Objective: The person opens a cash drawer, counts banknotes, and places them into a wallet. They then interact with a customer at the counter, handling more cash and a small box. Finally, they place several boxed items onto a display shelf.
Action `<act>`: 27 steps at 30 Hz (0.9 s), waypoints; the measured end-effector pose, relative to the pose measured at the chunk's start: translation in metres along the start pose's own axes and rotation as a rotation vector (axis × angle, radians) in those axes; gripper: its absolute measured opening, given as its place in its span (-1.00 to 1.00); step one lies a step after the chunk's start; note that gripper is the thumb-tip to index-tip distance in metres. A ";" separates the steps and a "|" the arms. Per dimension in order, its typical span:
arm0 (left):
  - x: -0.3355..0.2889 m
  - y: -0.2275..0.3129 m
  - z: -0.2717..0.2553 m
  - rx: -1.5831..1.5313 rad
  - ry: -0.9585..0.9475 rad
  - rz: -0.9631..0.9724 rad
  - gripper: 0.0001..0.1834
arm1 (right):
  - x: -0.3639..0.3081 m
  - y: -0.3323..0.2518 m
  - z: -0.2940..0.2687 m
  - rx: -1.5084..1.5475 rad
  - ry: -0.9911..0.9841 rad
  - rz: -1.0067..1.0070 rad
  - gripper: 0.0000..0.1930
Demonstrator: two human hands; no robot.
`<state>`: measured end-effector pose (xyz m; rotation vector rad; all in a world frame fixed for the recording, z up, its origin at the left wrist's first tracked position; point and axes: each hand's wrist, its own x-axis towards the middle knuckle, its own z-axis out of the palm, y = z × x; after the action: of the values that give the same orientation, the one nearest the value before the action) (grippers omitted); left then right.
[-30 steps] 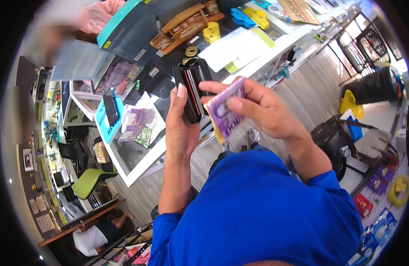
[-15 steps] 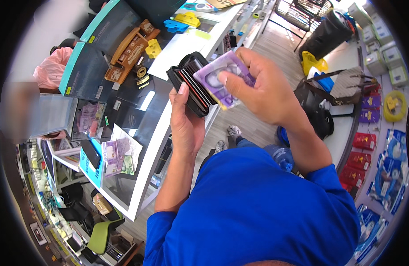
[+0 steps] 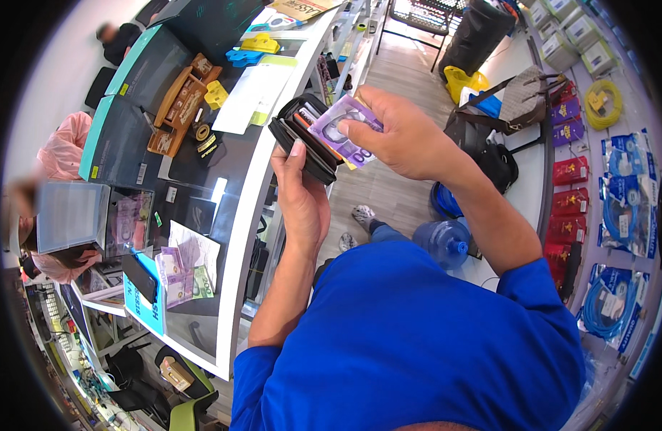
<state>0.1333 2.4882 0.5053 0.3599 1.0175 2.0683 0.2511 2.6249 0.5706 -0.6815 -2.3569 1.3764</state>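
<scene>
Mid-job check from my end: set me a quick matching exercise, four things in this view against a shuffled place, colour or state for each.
Things:
1. Wallet
2. Purple banknote nearest it
3. Black phone
4. Large water jug

Matches:
A. Translucent blue
B. In the right hand's grip
C. Lying on a flat blue item
D. Held open in the left hand

Pairs: 1-D, 2-B, 3-C, 4-A

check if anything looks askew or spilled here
The open wallet looks fine. On the counter, loose banknotes lie askew, overlapping a white paper at uneven angles, so that spot looks untidy; nothing appears spilled.
</scene>
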 end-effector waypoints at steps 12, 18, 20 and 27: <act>0.000 -0.032 -0.016 0.240 -0.074 0.133 -0.58 | -0.006 -0.011 0.020 -0.343 0.174 -0.185 -0.77; 0.000 -0.035 -0.002 0.158 -0.050 0.041 -0.60 | -0.003 0.008 0.040 -0.319 0.336 -0.343 -0.72; -0.002 -0.037 0.006 0.081 -0.036 -0.027 -0.60 | -0.002 0.023 0.048 -0.347 0.397 -0.420 -0.66; 0.021 -0.079 0.027 0.154 -0.133 -0.121 -0.64 | 0.000 0.072 0.032 -0.312 0.679 -0.496 -0.47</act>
<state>0.1764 2.5475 0.4597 0.4955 1.0936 1.8388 0.2524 2.6326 0.4921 -0.4852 -1.9874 0.4662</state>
